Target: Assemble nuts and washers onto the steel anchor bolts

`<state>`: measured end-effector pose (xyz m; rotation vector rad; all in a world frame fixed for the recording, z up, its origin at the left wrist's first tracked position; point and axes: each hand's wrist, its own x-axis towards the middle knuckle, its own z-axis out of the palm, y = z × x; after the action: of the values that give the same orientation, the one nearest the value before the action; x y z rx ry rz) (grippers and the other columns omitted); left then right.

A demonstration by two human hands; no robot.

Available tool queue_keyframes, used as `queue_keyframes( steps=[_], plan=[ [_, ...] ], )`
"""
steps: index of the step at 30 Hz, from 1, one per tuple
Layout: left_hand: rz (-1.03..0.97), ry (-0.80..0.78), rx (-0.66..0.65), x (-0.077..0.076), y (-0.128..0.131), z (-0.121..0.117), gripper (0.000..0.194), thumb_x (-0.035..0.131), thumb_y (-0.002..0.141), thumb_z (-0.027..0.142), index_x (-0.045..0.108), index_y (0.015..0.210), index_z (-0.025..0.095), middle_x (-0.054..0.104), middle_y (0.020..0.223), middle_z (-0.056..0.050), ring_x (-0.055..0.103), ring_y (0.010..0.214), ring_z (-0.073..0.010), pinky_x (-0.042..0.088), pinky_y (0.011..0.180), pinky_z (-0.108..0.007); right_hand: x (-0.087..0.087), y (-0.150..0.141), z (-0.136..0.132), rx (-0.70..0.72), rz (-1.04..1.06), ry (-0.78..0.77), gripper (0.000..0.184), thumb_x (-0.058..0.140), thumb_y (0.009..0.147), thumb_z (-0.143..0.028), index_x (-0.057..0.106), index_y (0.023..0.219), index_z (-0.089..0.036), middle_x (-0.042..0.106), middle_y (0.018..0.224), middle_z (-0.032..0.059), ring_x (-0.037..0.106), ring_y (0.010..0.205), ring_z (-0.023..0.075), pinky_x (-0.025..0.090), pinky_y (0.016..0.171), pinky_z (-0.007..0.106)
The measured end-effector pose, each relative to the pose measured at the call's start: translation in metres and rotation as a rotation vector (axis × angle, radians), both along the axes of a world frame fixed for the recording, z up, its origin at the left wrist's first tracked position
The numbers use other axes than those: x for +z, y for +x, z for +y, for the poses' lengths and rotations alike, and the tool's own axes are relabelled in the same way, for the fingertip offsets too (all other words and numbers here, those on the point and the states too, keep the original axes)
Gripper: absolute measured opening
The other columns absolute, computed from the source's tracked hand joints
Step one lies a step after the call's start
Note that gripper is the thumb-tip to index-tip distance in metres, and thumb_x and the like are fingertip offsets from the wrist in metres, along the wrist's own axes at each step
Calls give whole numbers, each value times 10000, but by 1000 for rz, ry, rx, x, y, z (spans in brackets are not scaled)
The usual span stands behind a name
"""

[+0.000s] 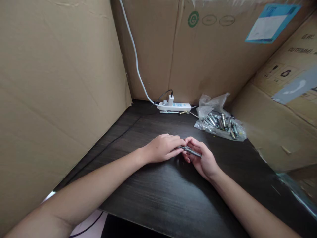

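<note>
An expansion bolt [192, 152], a slim metal rod with a collar near its left end, lies across the fingers and palm of my right hand [203, 160]. The curled fingers of that hand close around it. My left hand [166, 148] pinches the bolt's left end between thumb and fingertips, so that end is mostly hidden. Both hands are just above the dark tabletop [158, 188]. Behind them to the right, several similar metal bolts [220, 122] lie in an opened clear plastic bag [239, 135].
At the back stands a white power strip [177, 106] with a plugged-in charger [170, 100] and a white cable [135, 56]. A few thin metal pieces [169, 112] lie before it. A black cable [116, 138] crosses the left side. Cardboard boxes [61, 82] wall in the table.
</note>
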<state>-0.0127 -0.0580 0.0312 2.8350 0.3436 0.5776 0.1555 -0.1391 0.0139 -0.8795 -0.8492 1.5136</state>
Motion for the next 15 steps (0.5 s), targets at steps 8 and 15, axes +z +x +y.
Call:
queue_keyframes(
  steps=[8, 15],
  plan=[
    [-71, -212, 48, -1, 1, -2, 153, 476, 905, 271, 556, 999, 182, 601, 860, -3, 550, 774, -123, 402, 745, -246, 0, 0, 2, 16, -5, 19, 181, 448, 854, -384, 514, 845, -215, 537, 685, -7, 484, 531, 112, 354, 471, 212],
    [-135, -474, 119, -9, 3, 0, 164, 539, 867, 292, 575, 992, 191, 545, 736, 28, 487, 656, -94, 381, 631, -207, -4, 0, 1, 29, -47, 55, 219, 439, 875, -380, 566, 866, -201, 512, 655, -5, 446, 551, 109, 346, 497, 216]
  ],
)
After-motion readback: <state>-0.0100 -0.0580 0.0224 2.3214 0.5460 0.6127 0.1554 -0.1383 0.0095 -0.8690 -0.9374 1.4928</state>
